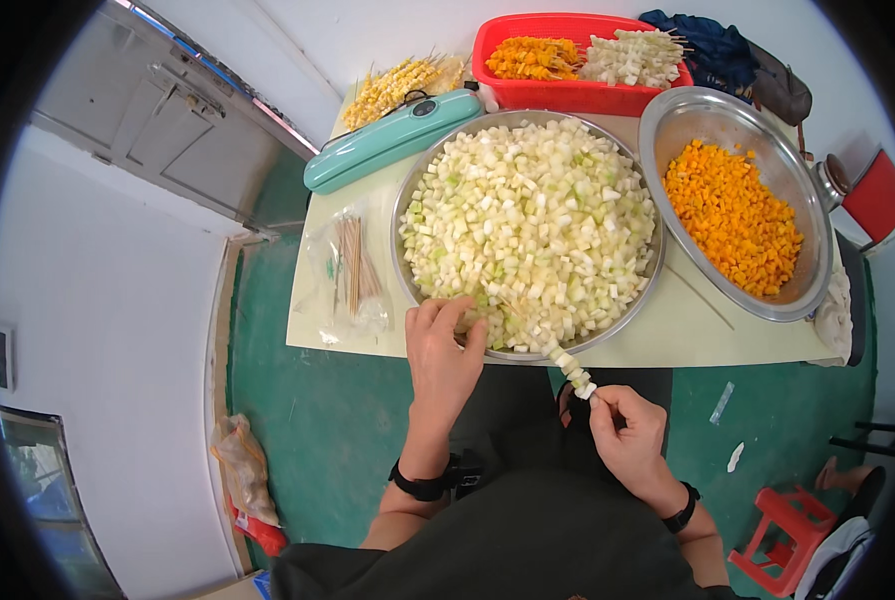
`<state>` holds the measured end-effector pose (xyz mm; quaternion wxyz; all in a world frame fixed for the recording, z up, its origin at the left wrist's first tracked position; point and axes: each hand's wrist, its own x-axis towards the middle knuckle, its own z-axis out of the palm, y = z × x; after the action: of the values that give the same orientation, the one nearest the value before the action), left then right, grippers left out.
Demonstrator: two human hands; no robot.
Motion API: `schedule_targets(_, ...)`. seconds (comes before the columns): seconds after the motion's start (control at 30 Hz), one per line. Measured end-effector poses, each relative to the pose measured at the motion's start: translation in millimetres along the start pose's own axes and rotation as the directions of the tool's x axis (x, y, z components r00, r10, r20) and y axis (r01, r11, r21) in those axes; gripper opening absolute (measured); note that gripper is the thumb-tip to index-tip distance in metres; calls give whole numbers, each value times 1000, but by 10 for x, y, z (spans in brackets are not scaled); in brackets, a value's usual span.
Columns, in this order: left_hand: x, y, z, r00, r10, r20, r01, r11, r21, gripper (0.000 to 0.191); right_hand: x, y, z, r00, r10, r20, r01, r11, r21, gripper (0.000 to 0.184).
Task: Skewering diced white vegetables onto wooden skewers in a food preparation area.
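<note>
A wide steel bowl (661, 259) heaped with pale diced vegetable cubes (522, 217) stands before me at the table's front edge. The fingertips of my left hand (447, 341) reach among the cubes at the bowl's front left; whether they pinch one is hidden. My right hand (627, 427) grips the end of a skewer threaded with pale cubes (571, 369), below the bowl's front rim. The skewer's far end reaches the heap. To the right, a tilted steel basin (747, 120) holds diced orange cubes (732, 217).
Wooden skewers (353, 262) lie with a plastic bag at left. Behind are a teal sealing appliance (395, 142), corn skewers (395, 90) and a red basket (560, 97) of filled skewers. A single stick (699, 296) lies under the basin's edge. A red stool (785, 536) stands on the floor.
</note>
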<state>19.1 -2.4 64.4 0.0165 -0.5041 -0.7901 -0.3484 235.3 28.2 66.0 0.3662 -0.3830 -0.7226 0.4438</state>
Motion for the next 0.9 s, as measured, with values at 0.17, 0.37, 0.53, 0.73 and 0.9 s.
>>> schedule_targets(0.17, 31, -34, -53, 995, -45, 86, 48, 998, -34, 23, 9, -40, -38, 1000, -4, 18, 4, 999, -45, 4)
schedule_targets(0.37, 60, -13, -12, 997, 34, 63, -33, 999, -12, 20, -7, 7, 13, 997, -3, 71, 4, 1000, -6, 5)
schedule_targets(0.53, 61, -6, 1, 997, 63, 54, -63, 998, 3, 18, 1, 2, 8, 996, -21, 85, 24, 999, -33, 5)
schedule_targets(0.73, 21, -69, 32, 986, -165, 7, 159, 940, -302, 18, 1, -17, -6, 995, -55, 82, 58, 998, -37, 6)
schedule_targets(0.9, 24, -6, 24, 931, -325, 168, 348, 641, -684, 19, 26, -36, 15, 990, -119, 72, 121, 993, -14, 6)
